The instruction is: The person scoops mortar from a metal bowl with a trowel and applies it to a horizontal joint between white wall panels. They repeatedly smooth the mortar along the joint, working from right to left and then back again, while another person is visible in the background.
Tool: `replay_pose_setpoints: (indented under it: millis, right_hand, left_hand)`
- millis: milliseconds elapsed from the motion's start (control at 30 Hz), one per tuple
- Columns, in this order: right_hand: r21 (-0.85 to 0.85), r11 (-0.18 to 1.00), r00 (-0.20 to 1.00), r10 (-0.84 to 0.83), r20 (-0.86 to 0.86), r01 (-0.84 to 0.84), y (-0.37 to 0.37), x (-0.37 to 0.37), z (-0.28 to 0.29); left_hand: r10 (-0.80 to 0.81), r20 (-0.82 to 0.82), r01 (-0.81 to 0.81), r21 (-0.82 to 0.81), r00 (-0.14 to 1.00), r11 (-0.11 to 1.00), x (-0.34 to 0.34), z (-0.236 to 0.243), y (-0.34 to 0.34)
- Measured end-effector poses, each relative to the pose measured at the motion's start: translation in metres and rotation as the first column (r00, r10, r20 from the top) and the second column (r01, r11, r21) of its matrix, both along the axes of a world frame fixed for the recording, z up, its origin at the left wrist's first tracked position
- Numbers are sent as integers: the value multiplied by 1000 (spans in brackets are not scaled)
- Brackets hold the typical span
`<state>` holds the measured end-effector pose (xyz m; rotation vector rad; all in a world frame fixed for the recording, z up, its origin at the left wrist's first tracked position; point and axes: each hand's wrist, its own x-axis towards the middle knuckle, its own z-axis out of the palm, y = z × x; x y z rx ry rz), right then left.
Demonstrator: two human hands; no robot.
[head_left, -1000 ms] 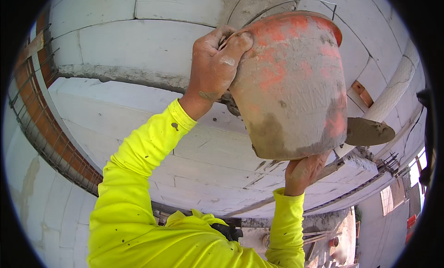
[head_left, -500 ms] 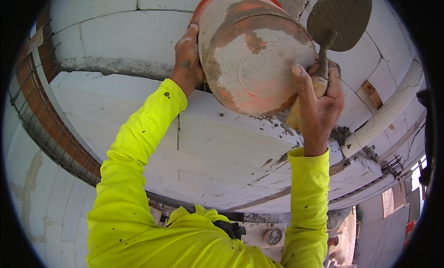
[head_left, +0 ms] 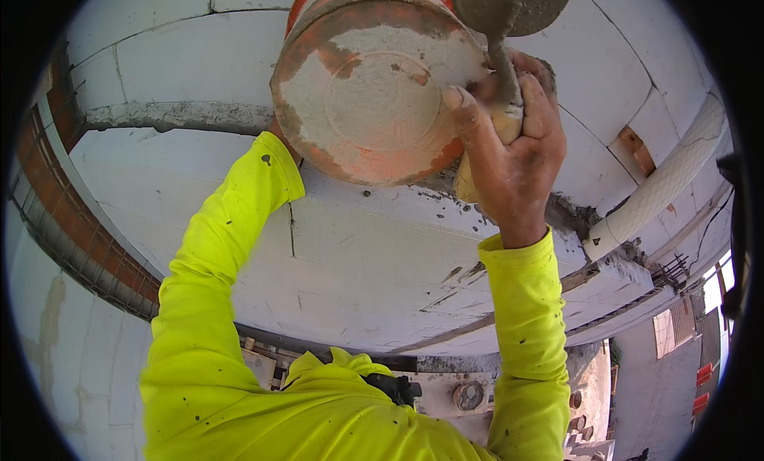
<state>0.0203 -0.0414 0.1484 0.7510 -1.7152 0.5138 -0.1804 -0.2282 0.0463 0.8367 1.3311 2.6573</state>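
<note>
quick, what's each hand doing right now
Left hand: mostly hidden behind the mortar-smeared bucket; grip cannot be told.
Right hand: closed, holding the trowel by its handle.

Right hand (head_left: pixel 521 146) grips trowel (head_left: pixel 525 9); orange bucket (head_left: pixel 378 103) tipped, grey-smeared bottom facing camera; left hand (head_left: pixel 285 142) mostly hidden behind.

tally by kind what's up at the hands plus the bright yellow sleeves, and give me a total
Bucket, orange with grey smears: 1
Trowel, gripped by its handle in the right hand: 1
Yellow sleeves: 2
Total: 4
</note>
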Motion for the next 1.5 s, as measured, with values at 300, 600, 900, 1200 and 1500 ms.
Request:
replay_pose_setpoints:
  millis: [300,600,900,1200,1500]
  right_hand:
    - [-455,853,938,332,97,-255,32,25,-51]
    - [-994,93,982,186,-41,-59,49,147,-231]
    - [-995,-10,990,-107,97,97,44,230,-307]
    - [-984,-38,959,-222,177,172,66,258,-327]
    - [-934,-81,890,-284,356,348,95,296,-370]
  left_hand:
    - [434,-168,-354,363,885,862,35,40,-4]
    - [395,-919,25,395,0,918,181,70,77]
    - [195,-955,126,227,224,966,242,7,206]
    - [-781,478,797,238,401,555,288,-75,178]
    - [-568,617,822,-256,544,509,277,-131,206]
